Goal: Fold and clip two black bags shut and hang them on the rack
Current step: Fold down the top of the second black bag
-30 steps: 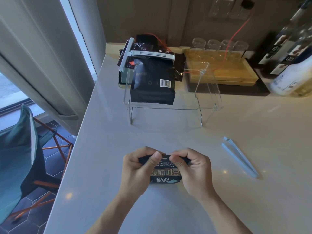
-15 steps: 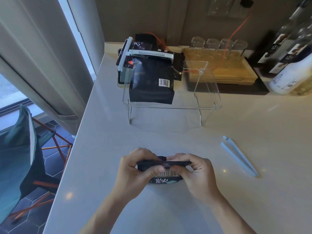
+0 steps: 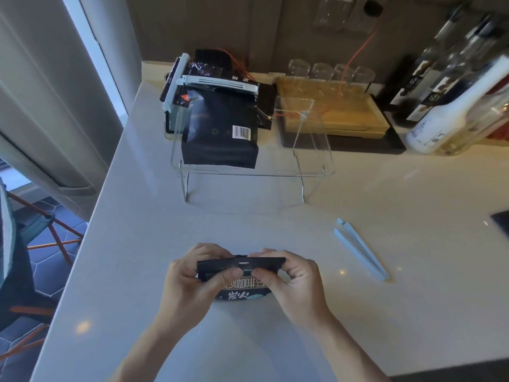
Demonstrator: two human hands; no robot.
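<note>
Left hand and right hand both pinch the folded top edge of one small black bag, thumbs on the near face, fingers curled behind; bag sits low on the pale surface, close to the person, glossy foil with white printed characters and a teal patch at the bottom, top strip flattened into a straight band between the two grips

Second black bag hangs at the left end of the clear acrylic rack, matte black, rectangular, white barcode label near its right side, top shut under a long pale blue clip. Another similar pale clip stands on edge just left of it, on dark packets behind the rack; count there unclear

One loose pale blue clip, long and thin, two arms splayed apart at the far end, lies on the surface right of the hands, apart from them

Behind the rack: wooden tray with four clear glasses in a row, an orange cable crossing above. Far right: several bottles, blurred. Left of the surface: window frame, folding chair with orange legs on dark hexagonal tile
</note>
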